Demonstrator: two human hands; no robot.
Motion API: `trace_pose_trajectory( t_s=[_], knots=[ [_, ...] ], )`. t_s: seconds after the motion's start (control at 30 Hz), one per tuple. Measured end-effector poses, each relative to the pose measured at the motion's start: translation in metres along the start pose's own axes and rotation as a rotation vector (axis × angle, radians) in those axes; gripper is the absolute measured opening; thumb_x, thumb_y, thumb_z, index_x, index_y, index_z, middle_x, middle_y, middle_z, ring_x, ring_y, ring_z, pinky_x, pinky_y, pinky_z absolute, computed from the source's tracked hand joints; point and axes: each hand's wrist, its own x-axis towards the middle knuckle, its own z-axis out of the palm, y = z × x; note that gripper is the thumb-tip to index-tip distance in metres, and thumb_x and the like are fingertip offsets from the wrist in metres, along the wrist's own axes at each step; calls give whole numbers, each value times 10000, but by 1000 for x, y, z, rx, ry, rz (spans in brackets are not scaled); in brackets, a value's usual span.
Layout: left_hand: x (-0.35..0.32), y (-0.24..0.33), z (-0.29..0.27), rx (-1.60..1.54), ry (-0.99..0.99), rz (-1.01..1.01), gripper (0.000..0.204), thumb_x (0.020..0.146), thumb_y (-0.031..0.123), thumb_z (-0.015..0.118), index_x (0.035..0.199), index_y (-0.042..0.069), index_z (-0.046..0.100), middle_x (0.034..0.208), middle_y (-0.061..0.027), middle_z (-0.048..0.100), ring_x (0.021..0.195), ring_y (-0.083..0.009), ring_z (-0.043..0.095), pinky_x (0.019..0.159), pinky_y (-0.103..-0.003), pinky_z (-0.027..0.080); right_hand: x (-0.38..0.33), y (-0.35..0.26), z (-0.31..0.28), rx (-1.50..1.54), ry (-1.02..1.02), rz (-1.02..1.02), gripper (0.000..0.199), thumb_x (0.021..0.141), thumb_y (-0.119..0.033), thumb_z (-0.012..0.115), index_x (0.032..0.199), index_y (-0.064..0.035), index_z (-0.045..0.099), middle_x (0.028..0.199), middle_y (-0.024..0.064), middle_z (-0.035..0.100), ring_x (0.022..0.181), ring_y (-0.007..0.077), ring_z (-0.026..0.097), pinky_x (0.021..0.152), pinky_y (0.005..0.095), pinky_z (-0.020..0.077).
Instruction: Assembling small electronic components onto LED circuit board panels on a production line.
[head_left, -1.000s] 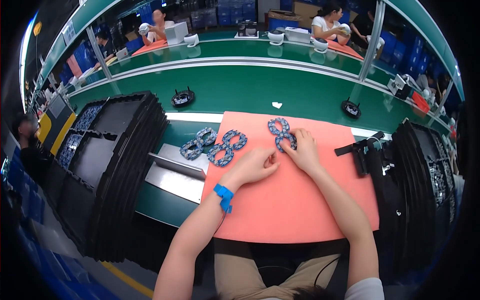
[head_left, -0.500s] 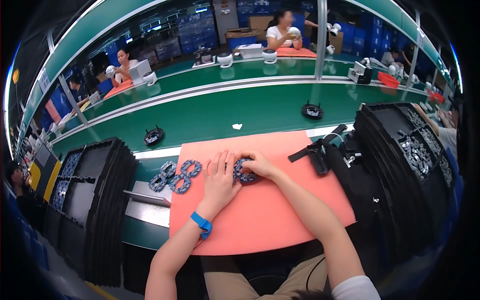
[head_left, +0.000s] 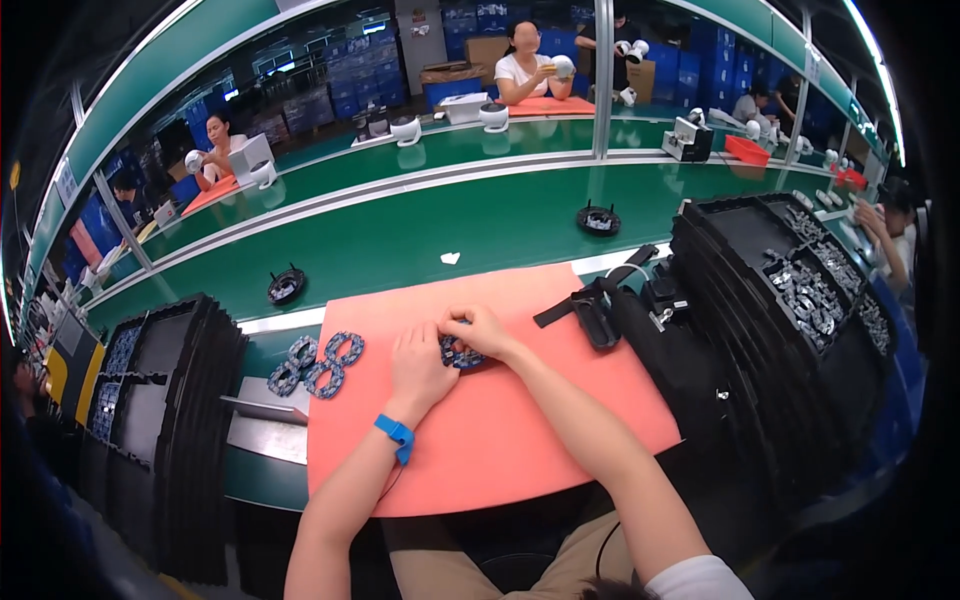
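Note:
A round blue circuit board [head_left: 462,357] with a dark rim lies on the orange mat [head_left: 500,450], partly covered by my hands. My left hand [head_left: 422,367], with a blue wrist strap [head_left: 396,438], grips its left side, fingers curled and close together. From the right, my right hand [head_left: 478,331] reaches over the top of the board; its thumb and fingers are pinched together at the upper edge. Whether a small part sits between them is hidden. Left of my hands are several ring-shaped blue circuit boards [head_left: 325,379], at the mat's left edge and just beyond.
Stacked black trays stand on the left [head_left: 165,345] and right [head_left: 740,240], the right one with metal parts [head_left: 805,290]. A black strapped device [head_left: 597,320] lies on the mat's right. Black round housings [head_left: 286,287] sit on the green belt [head_left: 430,215]. Co-workers sit opposite.
The whole view has shifted, so the scene sits further left. My left fingers, stretched out before, are now more curled beside the board. My right hand stays over it, fingers drawn together.

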Motion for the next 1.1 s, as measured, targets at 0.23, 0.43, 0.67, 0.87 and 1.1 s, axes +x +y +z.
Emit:
trace_pose_trajectory(
  t_s=[0.23, 0.43, 0.67, 0.87, 1.1],
  knots=[
    [-4, 9, -9, 18, 19, -8, 283, 618, 129, 675, 818, 53, 490, 812, -108, 549, 814, -303, 539, 695, -402, 415, -9, -7, 2, 13, -29, 16, 159, 841, -153, 586, 757, -24, 626, 698, 34, 614, 510, 72, 554, 463, 211, 440],
    [-5, 9, -4, -46, 12, -10, 245, 658, 122, 649, 831, 37, 498, 821, -122, 548, 778, -308, 535, 669, -402, 412, -9, -9, 0, 72, -53, 34, 176, 850, -172, 573, 766, -30, 635, 688, 15, 599, 537, 59, 548, 483, 205, 443],
    [-6, 3, 15, -553, -117, -157, 302, 733, 105, 625, 976, 8, 476, 858, -167, 546, 813, -357, 544, 697, -414, 447, -5, -10, 2, 416, 74, 57, 189, 862, -206, 542, 825, -43, 630, 681, -9, 567, 527, 38, 468, 499, 188, 379],
    [2, 2, 16, -638, -224, -237, 268, 838, 277, 637, 839, 16, 573, 738, -71, 577, 600, -152, 518, 567, -291, 421, 18, 12, -6, 344, 346, -119, 208, 831, -169, 534, 970, -43, 623, 792, 5, 573, 649, 58, 484, 575, 206, 403],
    [-3, -21, 19, -952, -203, -411, 240, 938, 226, 502, 848, 13, 565, 747, 27, 534, 691, -47, 445, 588, -237, 347, 20, 12, 10, 70, 244, -54, 222, 918, -197, 495, 949, -7, 604, 724, 5, 544, 629, 74, 492, 562, 240, 422]
  ],
)
